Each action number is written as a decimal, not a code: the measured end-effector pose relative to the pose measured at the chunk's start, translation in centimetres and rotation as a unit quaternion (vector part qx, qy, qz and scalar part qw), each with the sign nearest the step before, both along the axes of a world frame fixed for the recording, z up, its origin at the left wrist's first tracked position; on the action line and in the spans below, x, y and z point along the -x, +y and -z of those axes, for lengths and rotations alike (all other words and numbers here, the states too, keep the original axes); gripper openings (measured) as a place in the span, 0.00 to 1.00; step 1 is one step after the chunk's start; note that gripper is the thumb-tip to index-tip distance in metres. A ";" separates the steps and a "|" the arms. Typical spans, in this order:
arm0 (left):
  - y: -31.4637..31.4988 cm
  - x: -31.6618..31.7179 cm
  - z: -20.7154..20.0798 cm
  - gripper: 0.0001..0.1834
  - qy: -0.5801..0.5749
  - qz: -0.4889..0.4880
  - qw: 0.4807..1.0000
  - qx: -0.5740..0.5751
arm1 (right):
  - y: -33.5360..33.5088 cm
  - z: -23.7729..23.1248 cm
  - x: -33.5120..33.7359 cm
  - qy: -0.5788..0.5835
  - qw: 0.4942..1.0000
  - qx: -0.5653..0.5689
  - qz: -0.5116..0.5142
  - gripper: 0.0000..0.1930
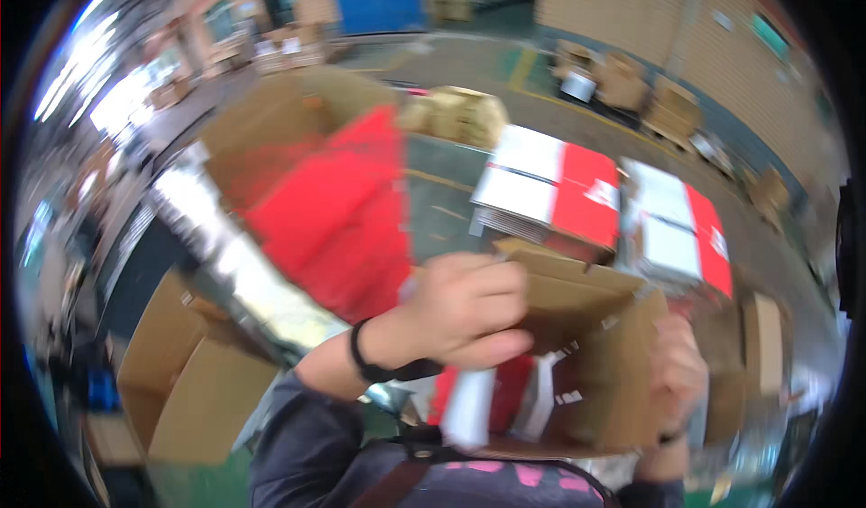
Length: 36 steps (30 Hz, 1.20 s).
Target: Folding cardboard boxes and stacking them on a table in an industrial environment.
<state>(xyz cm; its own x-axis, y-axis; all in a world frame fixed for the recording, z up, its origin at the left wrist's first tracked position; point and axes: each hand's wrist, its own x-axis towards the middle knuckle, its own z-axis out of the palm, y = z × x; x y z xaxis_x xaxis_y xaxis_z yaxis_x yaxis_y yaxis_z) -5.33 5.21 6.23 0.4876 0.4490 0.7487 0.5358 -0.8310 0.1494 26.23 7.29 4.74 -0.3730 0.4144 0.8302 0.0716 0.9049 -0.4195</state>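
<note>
- Left hand point(469, 309) clamps the brown cardboard box point(586, 346) by its top-left flap.
- Right hand point(678, 373) grips its right wall, at three o'clock.
- Box sits between both hands, equally near, over red-and-white cartons point(492, 400).

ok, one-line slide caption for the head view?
Both hands, left hand and right hand, grip a brown cardboard box above red-and-white flat cartons.

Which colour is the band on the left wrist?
Black. The wristband shows in the head view, just behind the left hand, which grips the brown carton.
</note>
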 end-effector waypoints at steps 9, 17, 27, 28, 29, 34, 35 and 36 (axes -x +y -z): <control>-4.0 -6.9 2.7 0.16 -0.120 -0.062 0.987 0.085 | -3.7 -2.7 2.3 -0.366 0.920 0.048 -0.130 0.16; -5.7 -6.0 7.8 0.15 -0.091 -0.074 0.983 0.143 | -7.1 2.9 1.4 0.001 0.899 0.416 0.136 0.23; -7.2 -6.0 7.9 0.13 -0.174 0.001 0.930 0.325 | -3.8 -0.5 0.3 -0.190 0.974 -0.060 0.103 0.18; -7.0 -5.7 8.5 0.13 -0.172 0.014 0.928 0.331 | -3.8 -0.2 0.6 -0.180 0.980 -0.045 0.074 0.20; -6.8 -5.4 8.9 0.12 -0.170 0.027 0.926 0.337 | -3.6 0.0 0.6 -0.180 0.980 -0.046 0.075 0.20; -4.4 -3.7 3.9 0.13 -0.158 0.035 0.986 0.023 | -3.2 -1.1 1.5 -0.176 0.982 -0.066 -0.002 0.20; -3.8 -4.5 2.4 0.16 -0.129 0.153 0.972 -0.120 | -3.1 -1.1 1.4 -0.179 0.982 -0.065 -0.003 0.20; -3.0 -5.2 3.0 0.16 -0.133 0.153 0.972 -0.119 | -3.1 -1.0 1.2 -0.200 0.978 -0.040 -0.042 0.20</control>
